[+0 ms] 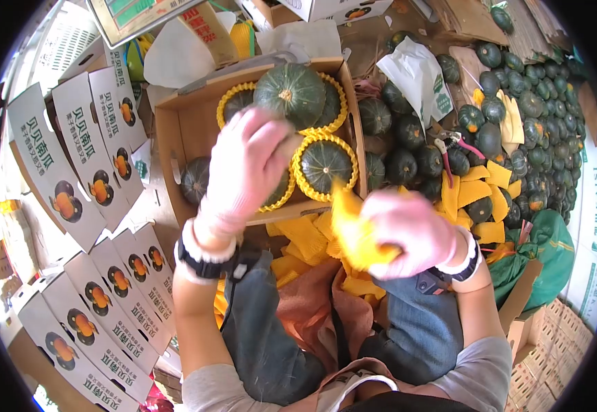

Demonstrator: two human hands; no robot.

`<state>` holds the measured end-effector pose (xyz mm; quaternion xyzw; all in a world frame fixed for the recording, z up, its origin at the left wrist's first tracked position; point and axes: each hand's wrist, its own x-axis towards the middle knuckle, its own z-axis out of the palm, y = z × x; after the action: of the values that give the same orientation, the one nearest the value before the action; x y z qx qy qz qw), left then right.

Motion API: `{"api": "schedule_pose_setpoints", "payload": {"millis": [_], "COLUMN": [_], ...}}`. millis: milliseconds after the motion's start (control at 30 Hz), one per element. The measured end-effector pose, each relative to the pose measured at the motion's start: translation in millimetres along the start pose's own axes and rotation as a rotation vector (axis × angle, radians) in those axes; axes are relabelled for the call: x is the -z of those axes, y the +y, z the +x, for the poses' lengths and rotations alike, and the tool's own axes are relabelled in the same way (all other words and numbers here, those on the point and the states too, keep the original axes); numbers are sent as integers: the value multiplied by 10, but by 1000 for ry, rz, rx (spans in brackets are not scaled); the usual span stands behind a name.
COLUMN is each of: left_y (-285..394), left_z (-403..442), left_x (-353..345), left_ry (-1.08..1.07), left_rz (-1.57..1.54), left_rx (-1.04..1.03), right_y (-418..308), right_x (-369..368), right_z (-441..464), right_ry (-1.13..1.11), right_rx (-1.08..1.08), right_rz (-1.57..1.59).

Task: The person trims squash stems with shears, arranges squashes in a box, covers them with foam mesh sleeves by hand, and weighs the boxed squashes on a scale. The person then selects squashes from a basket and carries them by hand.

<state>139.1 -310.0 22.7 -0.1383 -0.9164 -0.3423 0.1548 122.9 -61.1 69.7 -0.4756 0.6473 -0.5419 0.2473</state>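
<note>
While your right hand (408,226) grips a yellow sleeve (353,230), your left hand (243,161) hovers over the box

Your right fingers are closed around the sleeve, just outside the near right corner of the cardboard box (169,137). Your left fingers are blurred beside the large green pumpkin (288,96); you cannot tell how wide they are or whether they touch it.

That pumpkin sits above its neighbours by the far edge, toward the right. A pumpkin in a yellow ring (324,165) lies by the right wall, and an unwrapped pumpkin (195,180) by the left wall. You have bare cardboard inside the left wall, toward the far left corner; the right side is tightly filled.

Your sleeve's long axis slants, its free end pointing away from you and leftward, toward the near right corner. The large green pumpkin is squat, its pale stem mark facing up.
</note>
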Motion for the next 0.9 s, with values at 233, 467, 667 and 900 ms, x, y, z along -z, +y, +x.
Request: {"api": "schedule_pose_setpoints", "payload": {"millis": [233,467,667,900], "left_y": [394,335,348,351], "left_z": [-266,-445,-584,-454], "left_x": [15,-47,-87,248], "left_ry": [-214,-27,33,-4], "left_rz": [-722,-1001,-977,-386], "left_rx": [254,254,310,365], "right_y": [103,227,275,390], "right_x": [-259,-411,-571,-625], "right_z": [257,373,502,359], "right_ry": [211,305,388,627], "right_rx": [-26,-247,-320,-205], "right_rz": [-297,639,242,450]}}
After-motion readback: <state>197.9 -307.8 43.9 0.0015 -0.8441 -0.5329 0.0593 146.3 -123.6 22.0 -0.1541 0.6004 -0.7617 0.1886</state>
